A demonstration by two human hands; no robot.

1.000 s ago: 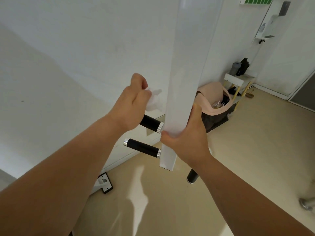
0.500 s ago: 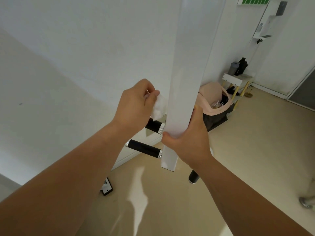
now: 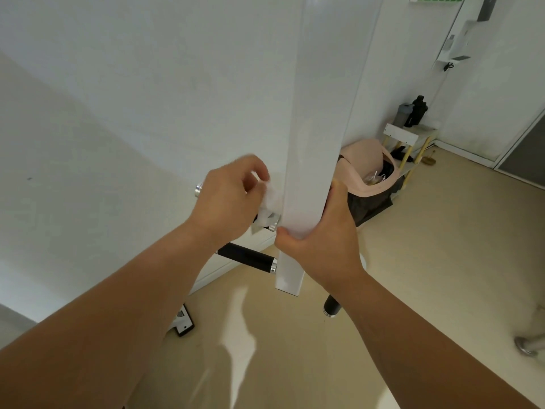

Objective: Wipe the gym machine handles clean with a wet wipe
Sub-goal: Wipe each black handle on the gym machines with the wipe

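Note:
A white machine bar [image 3: 318,119] hangs down the middle of the view. My right hand [image 3: 318,237] grips its lower part. Two black handles with chrome ends stick out to its left. My left hand [image 3: 230,202] holds a crumpled white wet wipe [image 3: 272,202] around the upper handle, close to the bar; only that handle's chrome outer end [image 3: 199,190] and a bit near the bar show. The lower handle [image 3: 246,256] is bare. A third black handle [image 3: 331,308] pokes out below my right wrist.
A white wall runs along the left. A bin with a pink liner [image 3: 371,175] stands behind the bar, beside a small white stool [image 3: 410,134] carrying dark bottles. A black-and-white device [image 3: 181,320] lies on the beige floor. A chrome foot [image 3: 530,345] sits at right.
My left hand with the wipe has slid along the upper handle toward the bar, so the handle's chrome outer end now shows. My right hand keeps its grip on the bar.

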